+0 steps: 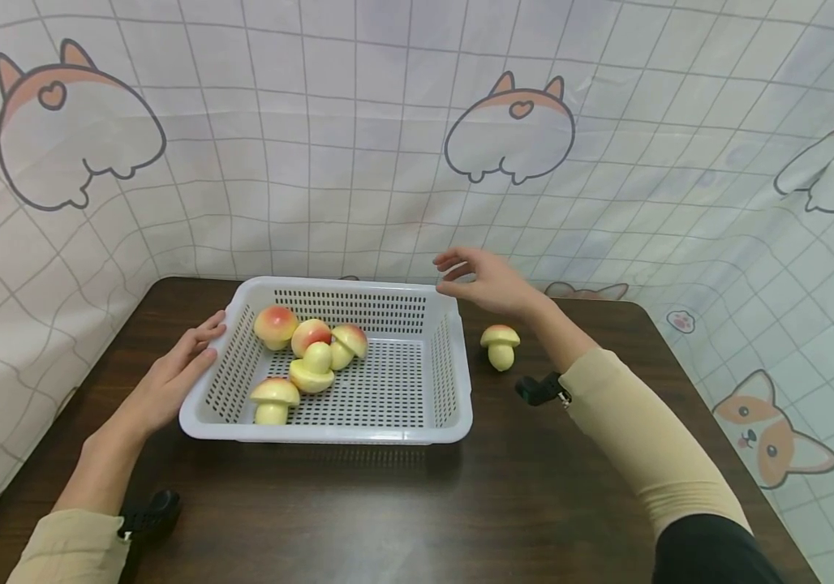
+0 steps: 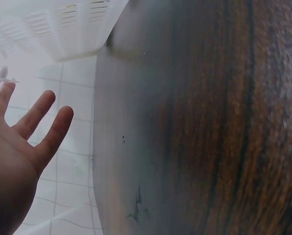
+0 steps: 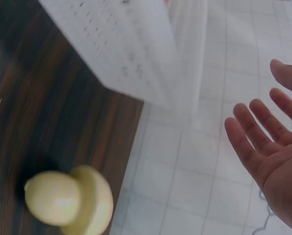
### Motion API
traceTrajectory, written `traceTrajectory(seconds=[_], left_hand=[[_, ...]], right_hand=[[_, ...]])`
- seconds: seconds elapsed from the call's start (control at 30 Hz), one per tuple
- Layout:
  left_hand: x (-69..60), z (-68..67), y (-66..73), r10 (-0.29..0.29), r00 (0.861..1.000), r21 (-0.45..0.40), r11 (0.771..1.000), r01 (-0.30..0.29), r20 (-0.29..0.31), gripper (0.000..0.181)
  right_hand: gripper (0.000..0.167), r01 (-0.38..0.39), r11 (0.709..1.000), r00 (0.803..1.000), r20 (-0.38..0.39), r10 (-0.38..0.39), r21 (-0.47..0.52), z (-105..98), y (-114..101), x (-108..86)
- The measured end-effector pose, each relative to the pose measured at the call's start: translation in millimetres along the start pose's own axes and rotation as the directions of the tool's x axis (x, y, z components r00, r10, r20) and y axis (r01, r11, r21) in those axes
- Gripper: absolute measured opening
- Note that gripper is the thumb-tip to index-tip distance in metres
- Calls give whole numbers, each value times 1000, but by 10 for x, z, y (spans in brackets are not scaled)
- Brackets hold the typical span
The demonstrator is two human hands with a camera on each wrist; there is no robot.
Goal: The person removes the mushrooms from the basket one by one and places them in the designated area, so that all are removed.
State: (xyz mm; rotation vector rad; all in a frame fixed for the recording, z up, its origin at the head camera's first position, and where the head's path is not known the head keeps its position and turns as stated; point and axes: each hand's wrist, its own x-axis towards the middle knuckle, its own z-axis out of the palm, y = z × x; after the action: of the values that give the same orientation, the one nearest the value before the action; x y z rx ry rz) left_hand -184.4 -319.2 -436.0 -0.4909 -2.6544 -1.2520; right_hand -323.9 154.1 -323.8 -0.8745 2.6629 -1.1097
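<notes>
A white perforated plastic basket (image 1: 358, 435) stands on the table, holding several toy mushrooms (image 1: 275, 392) with yellow stems and red-tinged caps; two show just their rounded caps. Along the basket's left rim lies my left hand (image 1: 169, 377), its fingers extended and touching the edge. My right hand (image 1: 490, 282) hovers near the basket's back right corner, fingers loosely bent with nothing between them. In the right wrist view that hand (image 3: 273, 152) appears spread and apart from the basket. One more toy mushroom (image 1: 500, 347) is on the table right of the basket, below my right forearm.
The dark wooden table (image 1: 402, 511) extends in front of the basket and to its right. A white grid-patterned cloth (image 1: 358, 162) with cartoon dogs hangs behind the table and along both sides. Each wrist wears a black strap device (image 1: 150, 515).
</notes>
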Motion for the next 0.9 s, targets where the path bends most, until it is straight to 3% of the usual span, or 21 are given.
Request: traceTrajectory(seconds=[0.43, 0.9], left_hand=[[-9, 10, -38, 4, 1000, -28, 1000, -4, -3, 40], [12, 12, -36, -1, 1000, -35, 999, 1, 1, 38]], right_hand=[[42, 91, 995, 992, 84, -93, 31, 354, -230, 309], [45, 67, 996, 978, 203, -55, -52, 728, -366, 536]])
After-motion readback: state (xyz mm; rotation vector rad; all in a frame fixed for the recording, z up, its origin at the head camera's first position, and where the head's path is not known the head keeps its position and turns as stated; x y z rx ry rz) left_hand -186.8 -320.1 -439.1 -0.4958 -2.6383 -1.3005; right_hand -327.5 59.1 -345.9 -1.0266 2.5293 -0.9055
